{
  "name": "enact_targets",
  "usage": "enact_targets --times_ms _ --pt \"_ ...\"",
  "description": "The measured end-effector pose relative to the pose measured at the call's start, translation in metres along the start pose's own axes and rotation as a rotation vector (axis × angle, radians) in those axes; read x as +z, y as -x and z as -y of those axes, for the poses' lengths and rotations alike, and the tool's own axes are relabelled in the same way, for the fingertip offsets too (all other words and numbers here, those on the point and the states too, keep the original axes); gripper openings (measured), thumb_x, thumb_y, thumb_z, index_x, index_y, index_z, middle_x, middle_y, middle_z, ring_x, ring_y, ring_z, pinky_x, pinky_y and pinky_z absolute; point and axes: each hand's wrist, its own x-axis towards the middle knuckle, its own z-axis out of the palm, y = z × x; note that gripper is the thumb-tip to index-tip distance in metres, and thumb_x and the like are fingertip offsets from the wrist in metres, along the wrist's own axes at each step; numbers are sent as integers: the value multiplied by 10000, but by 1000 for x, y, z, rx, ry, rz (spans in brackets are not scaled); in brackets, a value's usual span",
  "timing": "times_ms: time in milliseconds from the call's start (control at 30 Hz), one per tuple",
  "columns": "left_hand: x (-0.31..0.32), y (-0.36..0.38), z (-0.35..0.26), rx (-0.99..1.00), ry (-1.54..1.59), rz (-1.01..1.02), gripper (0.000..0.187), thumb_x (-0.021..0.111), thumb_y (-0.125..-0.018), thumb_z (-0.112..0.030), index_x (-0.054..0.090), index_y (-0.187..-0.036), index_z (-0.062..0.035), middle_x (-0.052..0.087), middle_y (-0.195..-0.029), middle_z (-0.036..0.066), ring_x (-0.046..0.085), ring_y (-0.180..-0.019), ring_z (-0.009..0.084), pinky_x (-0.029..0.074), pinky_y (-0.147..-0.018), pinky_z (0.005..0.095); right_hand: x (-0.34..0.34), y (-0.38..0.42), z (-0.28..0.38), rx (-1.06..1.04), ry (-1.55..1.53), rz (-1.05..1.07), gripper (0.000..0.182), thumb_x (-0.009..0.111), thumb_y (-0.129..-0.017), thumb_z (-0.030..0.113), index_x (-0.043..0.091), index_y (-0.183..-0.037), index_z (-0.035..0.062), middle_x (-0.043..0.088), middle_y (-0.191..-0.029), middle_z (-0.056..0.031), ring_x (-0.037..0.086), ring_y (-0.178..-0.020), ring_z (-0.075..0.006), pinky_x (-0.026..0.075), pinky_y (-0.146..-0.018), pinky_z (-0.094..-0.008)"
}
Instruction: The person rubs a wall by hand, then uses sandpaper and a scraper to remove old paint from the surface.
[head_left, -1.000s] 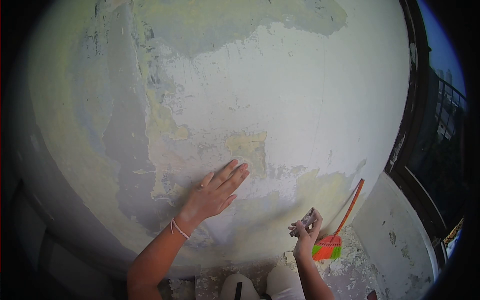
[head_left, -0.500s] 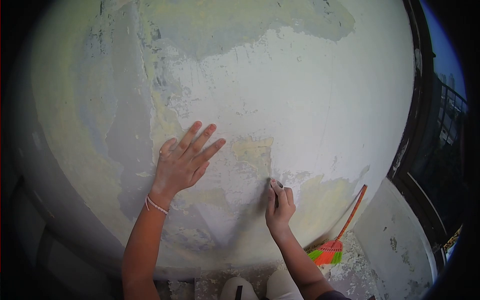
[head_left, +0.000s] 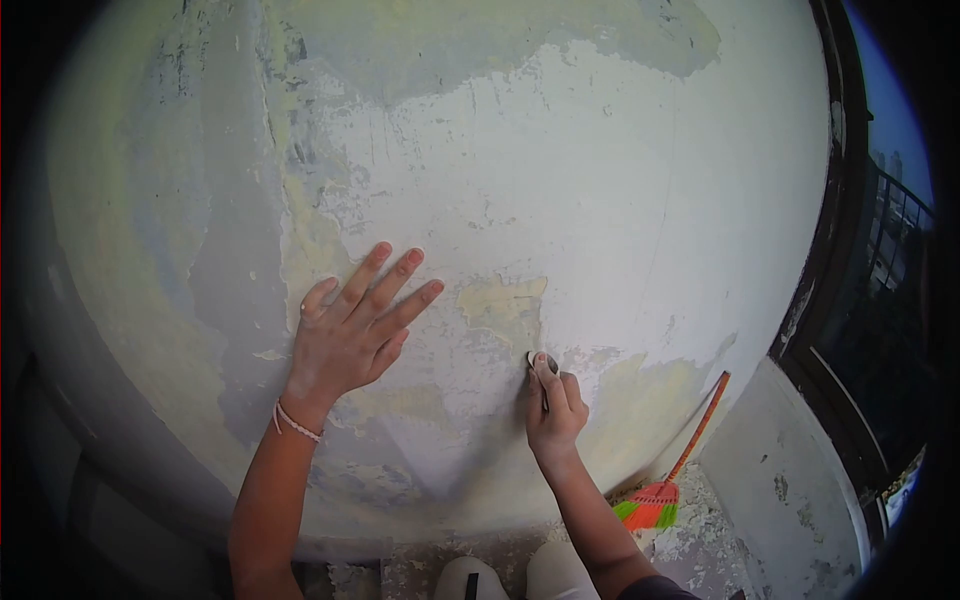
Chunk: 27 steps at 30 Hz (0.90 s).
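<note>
My left hand [head_left: 345, 340] lies flat on the peeling wall [head_left: 600, 200] with its fingers spread, and a thin pale bracelet circles the wrist. Lower and to the right, my right hand [head_left: 556, 410] is closed on a small scraper [head_left: 546, 362], dark with a pale rounded edge. Most of this tool is hidden by my fingers and thumb. Its tip is at the wall, just below a bare yellowish patch [head_left: 505, 305] with ragged paint edges.
An orange-and-green broom [head_left: 652, 505] leans at the lower right, on a floor [head_left: 700, 560] strewn with paint flakes. A dark window frame [head_left: 845, 200] runs down the right side above a low stained wall [head_left: 790, 480]. My knees [head_left: 560, 572] show at the bottom.
The view has shifted slightly. My right hand has tilted the scraper, so more of its pale edge shows. My left hand stays spread against the wall.
</note>
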Motion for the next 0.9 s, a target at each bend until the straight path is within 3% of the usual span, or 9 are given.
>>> enact_targets --times_ms 333,433,800,900 --pt "2 1 -1 -16 16 -4 682 583 -966 -323 371 -1598 -465 313 -1706 -129 309 -1547 111 298 -1113 433 7 -33 2 -79 24 -28 329 801 -854 0 755 -1176 46 618 -758 -66 601 -568 -188 491 -510 -305" --pt "3 1 1 26 -12 -21 631 520 -982 -287 415 -1590 -421 344 -1700 -61 303 -1562 168 226 -1141 447 0 -8 -5 -64 21 -17 323 795 -863 -11 759 -1178 51 615 -760 -71 592 -573 -185 486 -523 -296" --pt "3 2 0 11 -2 -7 618 503 -998 -292 405 -1591 -433 342 -1700 -67 302 -1562 160 226 -1146 448 6 -37 2 -74 -8 -49 343 773 -880 -44 764 -1203 70 626 -779 -86 598 -603 -175 495 -569 -271" --pt "4 3 0 10 2 -10 626 514 -993 -297 401 -1593 -434 340 -1701 -67 302 -1562 162 230 -1143 449 -1 -5 -7 -47 13 -16 341 774 -880 -38 767 -1202 73 623 -775 -83 597 -603 -173 491 -567 -272"
